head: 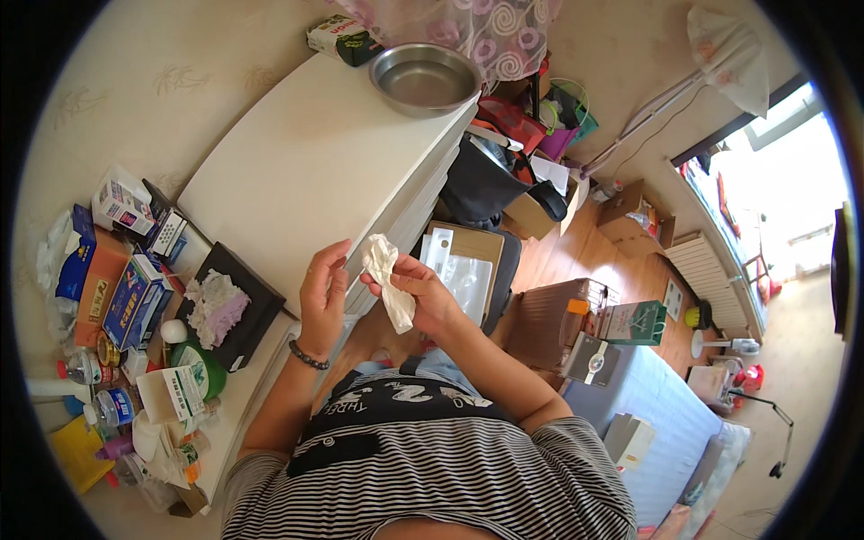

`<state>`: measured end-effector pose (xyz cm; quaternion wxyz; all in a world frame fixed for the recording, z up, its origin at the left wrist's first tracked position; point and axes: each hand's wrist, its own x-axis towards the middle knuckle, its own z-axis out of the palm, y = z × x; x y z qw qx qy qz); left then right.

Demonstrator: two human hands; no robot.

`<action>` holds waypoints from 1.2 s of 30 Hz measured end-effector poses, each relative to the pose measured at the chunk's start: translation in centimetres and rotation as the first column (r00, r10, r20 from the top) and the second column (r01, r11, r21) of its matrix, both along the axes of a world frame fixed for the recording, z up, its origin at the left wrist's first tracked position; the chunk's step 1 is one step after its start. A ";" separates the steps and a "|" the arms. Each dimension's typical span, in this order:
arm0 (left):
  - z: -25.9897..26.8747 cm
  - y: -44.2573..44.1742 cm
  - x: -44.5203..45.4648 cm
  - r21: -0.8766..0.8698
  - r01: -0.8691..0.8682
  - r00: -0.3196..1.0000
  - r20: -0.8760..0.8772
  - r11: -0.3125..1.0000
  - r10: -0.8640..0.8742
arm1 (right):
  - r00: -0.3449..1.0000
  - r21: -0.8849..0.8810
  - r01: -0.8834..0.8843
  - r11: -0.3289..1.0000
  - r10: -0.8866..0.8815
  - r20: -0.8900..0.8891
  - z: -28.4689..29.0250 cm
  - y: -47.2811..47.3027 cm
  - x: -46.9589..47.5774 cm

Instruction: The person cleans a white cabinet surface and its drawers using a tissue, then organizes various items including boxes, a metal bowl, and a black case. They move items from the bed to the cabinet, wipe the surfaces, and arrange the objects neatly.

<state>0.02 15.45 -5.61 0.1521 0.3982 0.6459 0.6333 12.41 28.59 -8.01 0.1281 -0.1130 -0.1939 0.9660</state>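
Observation:
My right hand grips a crumpled white paper tissue between thumb and fingers, in front of my body. To the left of it my left hand is raised with its fingers partly spread and nothing in it; a dark bead bracelet is on that wrist. Both hands are near the front edge of a white cabinet top. At the cabinet's far end stands a wide stainless steel basin. A black box at the left bears a heap of white and lilac shredded material.
Boxes, plastic bottles and a green round container crowd the left side. Beyond the cabinet are a dark bag and cardboard boxes. At the right stand a brown suitcase and a bed with a blue cover.

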 end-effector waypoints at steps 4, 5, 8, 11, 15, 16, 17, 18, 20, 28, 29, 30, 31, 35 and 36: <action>0.5 0.3 0.4 -0.032 0.089 0.969 0.233 0.995 -0.080 | 1.000 0.000 -0.005 1.000 0.005 0.014 0.3 -0.5 0.1; 0.7 0.4 0.5 -0.041 0.129 0.938 0.329 0.991 -0.108 | 1.000 0.014 -0.029 0.999 0.029 -0.002 -0.2 -0.5 0.1; 0.0 0.5 0.0 -0.101 0.147 0.922 0.374 0.984 -0.099 | 0.998 0.045 -0.064 0.997 0.063 0.025 -1.3 -0.6 0.1; -0.2 -0.2 0.2 -0.198 0.146 0.989 0.026 0.969 -0.144 | 0.984 0.045 -0.002 0.999 -0.006 0.178 -1.0 -0.9 0.0; 2.3 0.3 2.4 -0.254 0.192 0.772 -0.558 0.948 -0.306 | 0.969 -0.046 0.100 0.994 -0.087 0.232 -1.8 -0.6 -0.1; 2.3 0.3 3.2 -0.273 0.161 0.796 -0.533 0.949 -0.288 | 0.975 -0.085 0.104 0.991 -0.085 0.208 -1.2 -0.7 -0.3; 2.0 0.3 3.2 -0.270 0.132 0.796 -0.544 0.954 -0.265 | 0.980 -0.124 0.106 0.987 -0.082 0.184 -0.9 -0.8 -0.4; 1.4 0.2 3.0 -0.267 0.104 0.795 -0.556 0.958 -0.241 | 0.989 -0.102 0.049 0.994 -0.034 0.141 -0.7 -0.9 -0.5; 0.0 0.2 2.4 -0.194 0.040 0.816 -0.559 0.980 -0.144 | 0.986 -0.008 -0.079 0.997 0.079 0.148 0.1 -0.3 -0.7; 2.4 -0.2 0.6 -0.087 -0.180 0.924 -0.356 0.980 0.138 | 0.831 0.344 0.007 0.939 -0.197 0.521 -5.1 6.4 -6.6; 2.3 -0.2 0.5 -0.099 -0.200 0.923 -0.354 0.975 0.153 | 0.857 0.380 0.004 0.925 -0.199 0.476 -5.6 6.6 -6.8; 2.0 -0.4 0.5 -0.115 -0.224 0.921 -0.349 0.968 0.172 | 0.880 0.414 -0.004 0.910 -0.193 0.434 -6.1 6.5 -7.0; 1.9 -0.5 0.6 -0.116 -0.244 0.918 -0.348 0.963 0.190 | 0.901 0.446 -0.008 0.895 -0.187 0.390 -6.5 6.6 -7.0; 1.4 -0.7 0.2 -0.116 -0.295 0.920 -0.303 0.948 0.249 | 0.893 0.469 -0.015 0.883 -0.199 0.404 -7.1 6.6 -4.7; 1.3 -0.7 0.2 -0.113 -0.310 0.927 -0.258 0.944 0.273 | 0.893 0.478 -0.017 0.878 -0.202 0.403 -6.8 6.7 -3.3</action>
